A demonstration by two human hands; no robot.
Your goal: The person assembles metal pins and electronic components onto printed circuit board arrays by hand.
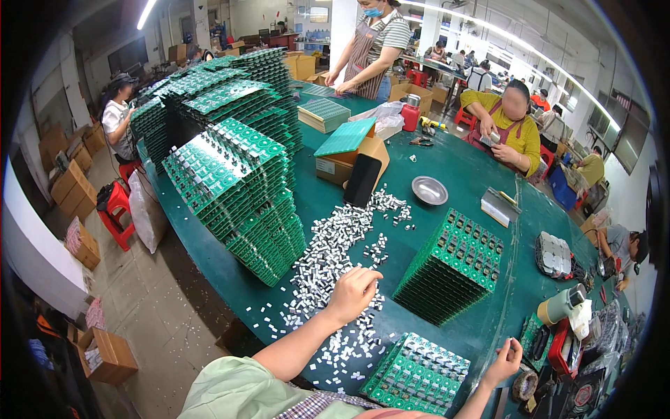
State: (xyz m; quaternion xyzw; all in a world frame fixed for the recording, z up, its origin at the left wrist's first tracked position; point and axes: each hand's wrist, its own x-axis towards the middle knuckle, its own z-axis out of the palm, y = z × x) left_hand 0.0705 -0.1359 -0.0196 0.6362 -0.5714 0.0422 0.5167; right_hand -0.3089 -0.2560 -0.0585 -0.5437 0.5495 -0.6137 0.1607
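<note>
My left hand [352, 293] is over a spread pile of small white-and-black rectangular parts [324, 262], its fingers curled together; whatever they pinch is hidden. Off to the right, my right hand [504, 362] has thumb and fingertips close together, with a tiny pale spot at the tips too small to name. Between my forearms, nearest me, lies a low stack of green circuit boards [417, 377], whose top panel carries rows of small parts. A taller board stack [453, 269] stands just beyond it.
Tall leaning stacks of circuit boards [237, 188] rise at left. Beyond the pile, a dark phone [363, 180] leans on a cardboard box [340, 164]. A metal dish [429, 190] lies farther right. A green bottle [562, 304] and red tray [562, 353] crowd the right side. Co-workers sit and stand across the table.
</note>
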